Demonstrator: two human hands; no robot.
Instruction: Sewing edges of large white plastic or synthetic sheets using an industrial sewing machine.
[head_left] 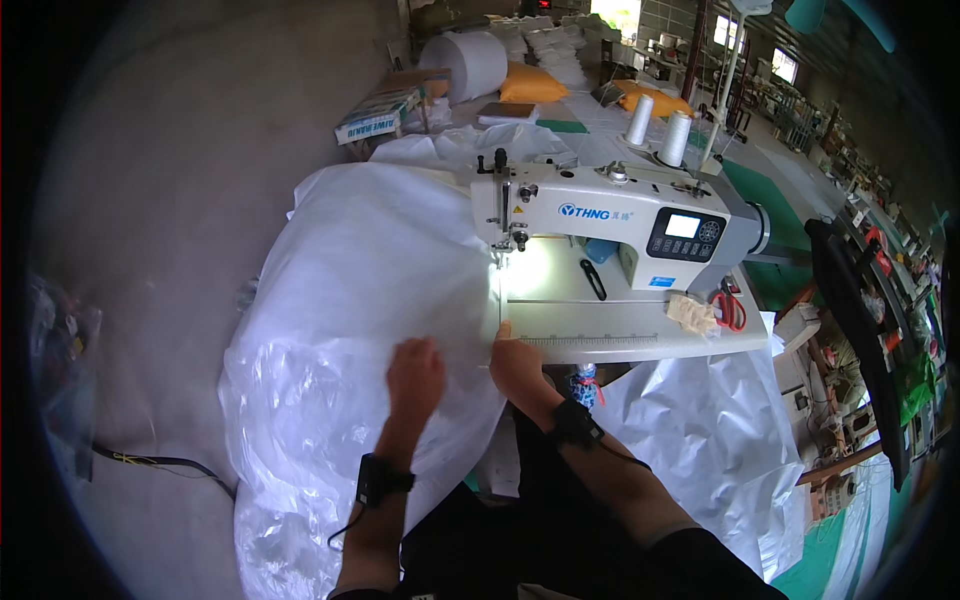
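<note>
A large white plastic sheet (370, 270) drapes over the left side of the sewing machine (590, 205) and hangs down toward the floor. Its right edge runs under the lit needle area. My right hand (516, 370) is closed on that edge at the front of the machine bed (570, 318), thumb on top. Over the sheet, a little to the left, is my left hand (416, 368); it is blurred and its fingers look curled, but whether they grip the sheet cannot be made out.
On the bed lie a black cutter (593, 280), red-handled scissors (733, 312) and a beige cloth (692, 314). Two white thread cones (675, 138) stand behind the machine. Another white sheet (700, 430) hangs at the right. A black cable (160, 460) crosses the floor at left.
</note>
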